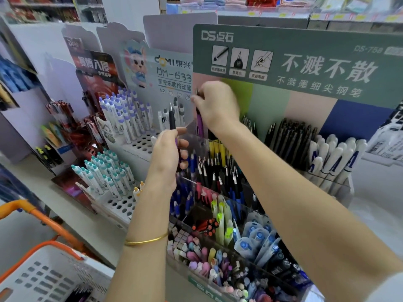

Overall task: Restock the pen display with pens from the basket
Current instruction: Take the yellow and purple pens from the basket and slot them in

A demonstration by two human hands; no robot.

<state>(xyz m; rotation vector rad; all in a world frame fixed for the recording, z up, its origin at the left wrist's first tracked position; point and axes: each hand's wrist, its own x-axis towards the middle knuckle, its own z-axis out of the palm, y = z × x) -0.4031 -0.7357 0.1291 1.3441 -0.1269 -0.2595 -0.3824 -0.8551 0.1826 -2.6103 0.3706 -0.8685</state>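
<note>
Pen display: clear tiered compartments, standing on the table. Basket sits low, off the table's front edge. Right hand pinches a purple pen upright over the display's back-left compartment. Likely best lowered straight, clear of the acrylic rim. Left hand grips a black pen, tip up, likely next in. Purple pen: slim, glossy barrel, dark top end.

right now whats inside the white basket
Inside the basket, what look like dark and purple pens show at the frame's bottom edge; the rest lies out of frame.
</note>
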